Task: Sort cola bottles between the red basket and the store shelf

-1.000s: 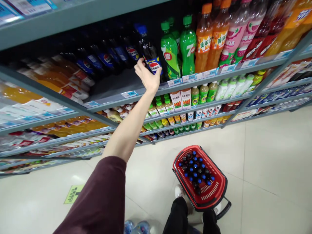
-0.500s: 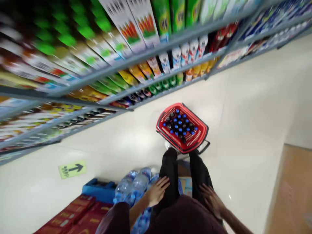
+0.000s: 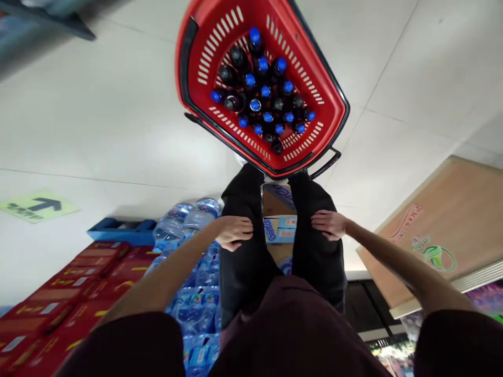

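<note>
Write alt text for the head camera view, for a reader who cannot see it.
A person rests the left hand and right hand on their black-trousered thighs, above a red basket packed with dark, blue-capped bottles on a pale tiled floor. Packs of water bottles and red cartons lie to their left, a cardboard box to their right.

Dark maroon sleeves (image 3: pixel 129 340) to the elbows; black trousers (image 3: pixel 243 267); left hand (image 3: pixel 234 233), right hand (image 3: pixel 329 224) bare.

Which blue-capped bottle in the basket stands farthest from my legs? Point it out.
The lone bottle at the far end of the red basket; all other blue caps sit nearer.
</note>
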Tool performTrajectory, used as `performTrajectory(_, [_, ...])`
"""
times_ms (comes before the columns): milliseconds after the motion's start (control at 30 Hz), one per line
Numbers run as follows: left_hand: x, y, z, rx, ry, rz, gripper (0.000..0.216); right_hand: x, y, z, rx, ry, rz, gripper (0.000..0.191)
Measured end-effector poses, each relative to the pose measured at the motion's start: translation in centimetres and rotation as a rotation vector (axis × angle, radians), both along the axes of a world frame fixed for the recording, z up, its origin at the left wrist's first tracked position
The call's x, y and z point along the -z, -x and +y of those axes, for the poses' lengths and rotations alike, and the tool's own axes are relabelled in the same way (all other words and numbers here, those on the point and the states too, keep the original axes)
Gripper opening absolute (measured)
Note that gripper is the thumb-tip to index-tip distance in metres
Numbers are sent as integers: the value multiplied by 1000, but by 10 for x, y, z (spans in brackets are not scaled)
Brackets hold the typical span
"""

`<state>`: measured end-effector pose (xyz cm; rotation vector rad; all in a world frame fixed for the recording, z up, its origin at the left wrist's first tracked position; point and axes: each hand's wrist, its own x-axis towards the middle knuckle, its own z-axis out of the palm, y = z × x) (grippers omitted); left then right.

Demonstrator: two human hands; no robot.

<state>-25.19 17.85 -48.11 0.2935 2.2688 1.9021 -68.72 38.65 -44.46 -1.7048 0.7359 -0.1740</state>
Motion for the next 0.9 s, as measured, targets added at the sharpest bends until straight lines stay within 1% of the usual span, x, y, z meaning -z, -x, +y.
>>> performTrajectory(67, [13, -12, -8, 92, 7, 144, 47, 9, 17, -2, -11, 183, -62, 49])
performTrajectory(133, [23, -24, -17, 111, 51, 203, 53, 11, 32, -4, 10, 320, -64, 50])
performTrajectory(233, [32, -46, -27, 76, 100, 139, 56, 9, 56, -2, 44, 376, 17, 49])
performTrajectory(333, [40, -69, -37, 41, 158, 74, 59, 11, 82, 3, 37, 410, 116, 48])
performTrajectory(433, [49, -91, -48, -11, 241, 50, 62, 23, 105, 5, 62, 466, 186, 49])
performTrajectory(533, [56, -110, -54, -98, 359, 80, 66, 39, 121, 0, 80, 548, 230, 51])
performTrajectory(700, [59, -130, -43, -239, 541, 64, 75, 59, 130, -5, 94, 692, 313, 50])
performTrajectory(800, [59, -130, -30, -237, 646, 69, 80, 68, 134, 0, 73, 776, 337, 50])
performTrajectory(900, [57, -121, -20, -206, 736, 102, 83, 75, 135, 8, 66, 842, 359, 53])
